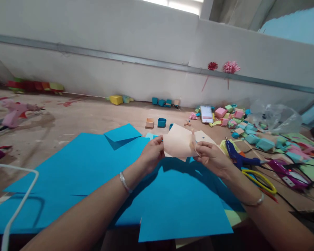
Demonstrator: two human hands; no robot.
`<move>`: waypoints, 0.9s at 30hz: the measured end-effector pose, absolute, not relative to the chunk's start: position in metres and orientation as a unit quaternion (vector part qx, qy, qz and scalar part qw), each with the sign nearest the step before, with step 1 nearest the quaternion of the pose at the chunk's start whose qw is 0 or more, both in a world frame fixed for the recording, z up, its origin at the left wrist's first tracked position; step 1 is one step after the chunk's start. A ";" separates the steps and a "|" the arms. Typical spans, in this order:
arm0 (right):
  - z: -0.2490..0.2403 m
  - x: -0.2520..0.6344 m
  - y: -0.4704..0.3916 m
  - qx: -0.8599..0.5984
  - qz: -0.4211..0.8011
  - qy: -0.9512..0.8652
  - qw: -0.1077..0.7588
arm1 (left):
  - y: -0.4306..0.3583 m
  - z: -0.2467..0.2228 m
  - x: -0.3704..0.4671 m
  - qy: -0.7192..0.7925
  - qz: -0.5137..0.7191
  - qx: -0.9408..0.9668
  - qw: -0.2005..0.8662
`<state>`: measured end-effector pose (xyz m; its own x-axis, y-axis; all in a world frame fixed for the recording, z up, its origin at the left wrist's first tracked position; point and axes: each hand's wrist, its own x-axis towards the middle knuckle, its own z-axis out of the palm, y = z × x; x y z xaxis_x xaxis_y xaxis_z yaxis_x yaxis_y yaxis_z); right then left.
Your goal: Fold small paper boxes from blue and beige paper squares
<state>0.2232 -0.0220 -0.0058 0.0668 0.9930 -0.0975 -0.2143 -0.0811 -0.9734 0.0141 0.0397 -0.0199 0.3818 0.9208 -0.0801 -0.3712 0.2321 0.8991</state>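
Note:
A piece of cream paper (178,141) is held up between my two hands, above the blue paper sheets (185,205) on the table. My left hand (154,153) pinches its left edge. At the right edge, where the paper looks bent or curled, my right hand (209,157) grips it with the fingertips. Behind it lies another cream sheet (205,137), partly hidden. A small cream paper box (150,122) and a small blue paper box (161,122) stand just beyond.
A blue glue gun (240,158), yellow-handled scissors (260,181) and a purple power strip (288,176) with cables lie at right. Behind them are piled colored paper boxes (251,127) and a phone (206,114). A pink glue gun (15,113) lies far left, near a white bent rod (22,202).

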 end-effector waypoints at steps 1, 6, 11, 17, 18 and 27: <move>-0.011 0.221 -0.019 -0.495 0.554 -0.389 0.545 | 0.038 -0.020 0.015 0.324 0.436 0.406 0.735; -0.029 0.220 -0.009 -0.507 0.552 -0.352 0.561 | 0.035 -0.023 0.016 0.334 0.422 0.407 0.738; -0.027 0.219 -0.015 -0.472 0.546 -0.368 0.587 | 0.034 -0.026 0.015 0.388 0.483 0.435 0.653; -0.018 0.206 -0.031 -0.441 0.557 -0.400 0.579 | 0.035 -0.028 0.014 0.411 0.517 0.473 0.583; -0.015 0.203 -0.035 -0.437 0.553 -0.419 0.572 | 0.035 -0.028 0.014 0.415 0.519 0.475 0.577; 0.000 0.183 -0.031 -0.495 0.486 -0.512 0.506 | 0.032 -0.024 0.017 0.393 0.561 0.410 0.603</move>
